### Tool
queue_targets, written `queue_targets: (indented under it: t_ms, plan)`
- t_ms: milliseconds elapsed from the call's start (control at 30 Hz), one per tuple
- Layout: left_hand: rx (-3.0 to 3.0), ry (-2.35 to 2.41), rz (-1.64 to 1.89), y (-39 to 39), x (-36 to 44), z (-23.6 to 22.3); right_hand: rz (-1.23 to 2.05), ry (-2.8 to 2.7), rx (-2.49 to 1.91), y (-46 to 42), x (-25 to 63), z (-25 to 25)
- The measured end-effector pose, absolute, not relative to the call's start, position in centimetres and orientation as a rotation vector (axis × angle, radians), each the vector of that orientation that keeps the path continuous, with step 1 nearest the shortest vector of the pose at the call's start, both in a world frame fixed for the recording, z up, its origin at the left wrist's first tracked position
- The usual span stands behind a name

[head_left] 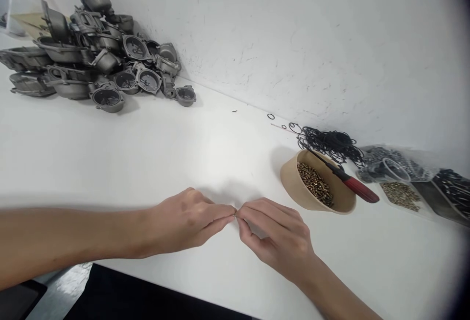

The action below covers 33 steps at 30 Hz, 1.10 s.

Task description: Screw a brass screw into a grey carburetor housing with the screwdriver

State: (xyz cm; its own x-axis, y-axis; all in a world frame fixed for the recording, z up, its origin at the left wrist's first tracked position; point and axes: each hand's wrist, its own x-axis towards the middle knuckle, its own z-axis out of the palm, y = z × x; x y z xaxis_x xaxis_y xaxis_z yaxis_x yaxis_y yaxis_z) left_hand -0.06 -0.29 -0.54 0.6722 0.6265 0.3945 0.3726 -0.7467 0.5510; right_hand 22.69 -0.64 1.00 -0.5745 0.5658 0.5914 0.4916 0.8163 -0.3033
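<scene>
The left hand [187,224] and the right hand [273,239] meet fingertip to fingertip over the white table [154,153], well to the left of the bowl [316,183]. Between the fingertips there is one tiny metal part [235,215], too small to say what it is; both hands are closed in a fine pinch on it, the thumb and first fingers pressed together and the other fingers curled under. The hands seem to be low over the table, probably so that they stay steady for such a small piece. The bowl is tan and holds many small brass-coloured screws [316,183]; it stands just right of the hands, so it is easy to reach. A tool with a red handle [358,188] lies across the rim of the bowl, its dark shaft pointing toward the wall. Behind the bowl, against the wall, lies a heap of black rubber rings [330,143], and a few single rings lie a little left of the heap. To the right of the bowl there are clear bags [404,173] with more small parts. Far left of the bowl, at the back of the table, grey metal castings [91,50] are piled together, well apart from the hands.
</scene>
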Motion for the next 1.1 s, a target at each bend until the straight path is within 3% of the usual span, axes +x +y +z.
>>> queue_targets:
  t_ms: [1100]
  plan:
    - [2.183,0.853,0.792,0.42,0.33,-0.59,0.409,-2.123,-0.894,-1.36,22.4,0.55]
